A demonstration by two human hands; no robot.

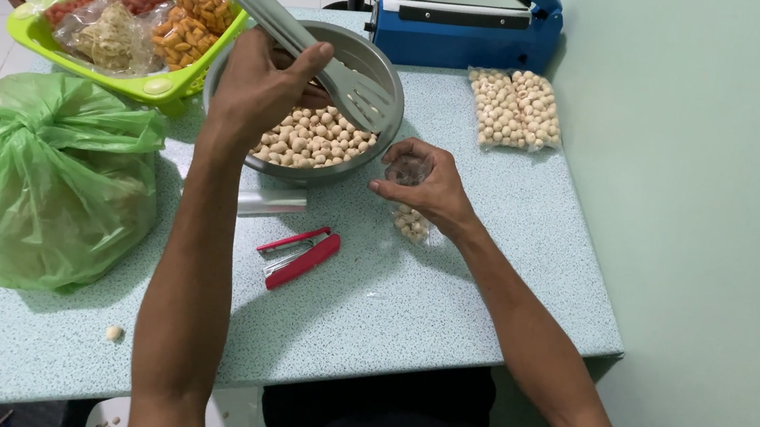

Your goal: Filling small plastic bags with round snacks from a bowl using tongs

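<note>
Two hands: left grip (261,85) holds tongs (304,43) over bowl (382,71); right grip (431,186) pinches small bag (410,219).

Speckled pale-blue worktop (445,316). Metal bowl (373,62) of pale round snacks under left hand (256,85). Small clear bag (410,219) beneath right hand (426,185). Red stapler (299,258) between the forearms. Green plastic bag (45,180) left of left arm; green basket (142,86) beyond it. Blue sealer (463,30) and filled packet (514,109) beyond right hand. Stray snack (114,333) near front edge.
</note>
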